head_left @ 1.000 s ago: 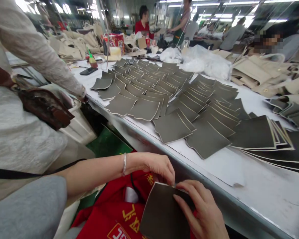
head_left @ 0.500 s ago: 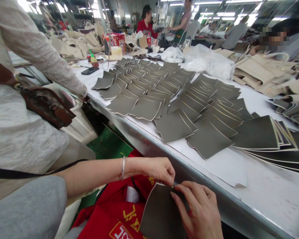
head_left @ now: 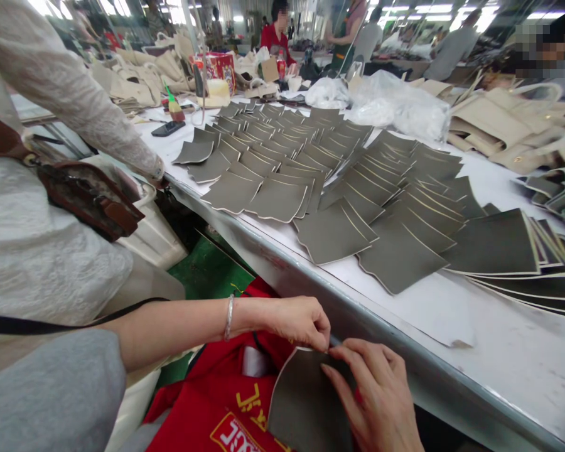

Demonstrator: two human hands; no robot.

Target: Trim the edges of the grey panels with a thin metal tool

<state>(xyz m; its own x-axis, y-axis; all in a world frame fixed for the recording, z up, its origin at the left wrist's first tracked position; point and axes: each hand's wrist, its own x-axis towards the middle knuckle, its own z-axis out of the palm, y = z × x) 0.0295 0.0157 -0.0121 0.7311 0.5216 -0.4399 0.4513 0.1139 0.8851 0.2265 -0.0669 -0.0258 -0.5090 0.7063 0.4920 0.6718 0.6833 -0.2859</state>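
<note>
My left hand point(head_left: 304, 320), with a silver bangle at its wrist, is closed, and its fingertips pinch at the top edge of a dark grey leather-like panel point(head_left: 306, 402). On that panel's right side my right hand point(head_left: 379, 392) grips the edge, thumb on the face and fingers bent over the top. Both hands meet at the upper right corner; what lies right between the fingertips is hidden. The panel has a pale cut edge and rests over a red apron point(head_left: 193, 411) with yellow lettering. Rows of overlapping similar panels point(head_left: 280, 198) lie on the white-covered table point(head_left: 489, 370).
The table's metal edge point(head_left: 381, 336) runs just beyond my hands. A person in a lace sleeve point(head_left: 75, 94) stands close on the left. Farther back are a phone point(head_left: 168, 129), a glue bottle point(head_left: 174, 108), clear plastic bags point(head_left: 395, 103) and beige bags point(head_left: 494, 119).
The view has shifted slightly, so the table's contents sit a little differently in frame. Both hands keep nearly the same hold on the panel.
</note>
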